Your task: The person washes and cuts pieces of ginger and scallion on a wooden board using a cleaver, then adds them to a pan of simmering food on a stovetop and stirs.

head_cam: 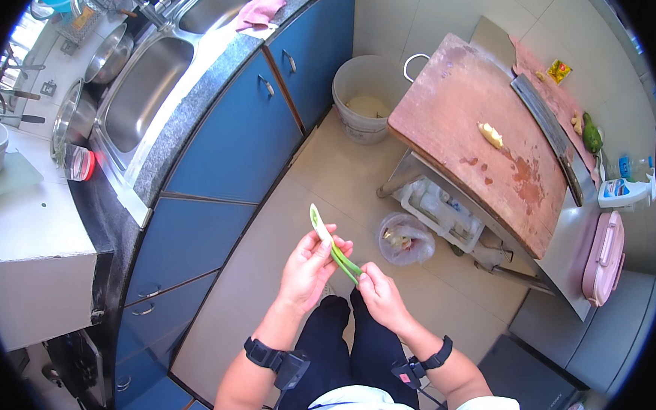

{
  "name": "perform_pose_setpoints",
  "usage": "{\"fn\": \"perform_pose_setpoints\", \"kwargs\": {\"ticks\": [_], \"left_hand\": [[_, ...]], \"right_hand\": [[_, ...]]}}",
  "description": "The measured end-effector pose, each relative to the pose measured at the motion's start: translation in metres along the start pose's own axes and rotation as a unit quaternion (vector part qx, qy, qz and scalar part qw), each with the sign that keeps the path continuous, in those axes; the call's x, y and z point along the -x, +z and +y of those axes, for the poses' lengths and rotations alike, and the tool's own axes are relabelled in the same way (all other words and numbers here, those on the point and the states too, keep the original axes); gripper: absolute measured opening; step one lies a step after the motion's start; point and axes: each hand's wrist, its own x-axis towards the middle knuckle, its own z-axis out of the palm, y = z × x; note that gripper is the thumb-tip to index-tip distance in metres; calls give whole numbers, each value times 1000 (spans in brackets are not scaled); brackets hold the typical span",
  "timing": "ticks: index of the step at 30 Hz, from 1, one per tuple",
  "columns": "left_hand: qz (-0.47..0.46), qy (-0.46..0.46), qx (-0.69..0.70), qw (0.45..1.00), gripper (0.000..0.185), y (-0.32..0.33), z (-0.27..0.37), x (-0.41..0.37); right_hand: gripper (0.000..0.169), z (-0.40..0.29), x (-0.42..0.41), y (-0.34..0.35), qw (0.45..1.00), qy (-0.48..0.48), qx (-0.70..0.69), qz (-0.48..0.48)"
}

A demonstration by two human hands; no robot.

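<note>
A piece of green onion [321,225], with a pale cut end and green leaves, is held over the floor in front of me. Around its white part my left hand [309,268] closes its fingers. My right hand [380,296] pinches the green leaf ends between thumb and fingers. To the right, a large worn cutting board [446,113] lies on a metal table and bears a peeled piece of ginger [491,136] beside wet reddish spots. A cleaver [546,129] with a dark blade lies along the board's far right side.
A white bucket [366,118] stands by the blue cabinets [217,138]. Below the table are a plastic bag with scraps [405,238] and a white basket [441,215]. The table also holds a pink lunch box [603,258] and a spray bottle [626,192]. A double sink [149,92] is at the left.
</note>
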Motion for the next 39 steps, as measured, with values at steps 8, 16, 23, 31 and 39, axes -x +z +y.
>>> {"fn": "perform_pose_setpoints", "kwargs": {"ticks": [8, 16, 23, 31, 39], "left_hand": [[105, 45, 84, 990, 21, 14, -40, -8], [142, 45, 91, 985, 21, 28, -62, -9], [143, 38, 91, 985, 21, 35, -73, -8], [159, 30, 83, 983, 21, 36, -81, -5], [148, 61, 23, 987, 20, 29, -91, 5]], "right_hand": [[15, 16, -2, 5, 979, -22, -48, 197], [20, 45, -6, 3, 952, -18, -173, 251], [18, 30, -7, -5, 895, 49, -353, 268], [16, 36, -4, -7, 844, 85, -460, 264], [17, 52, -3, -6, 853, 103, -439, 263]]}}
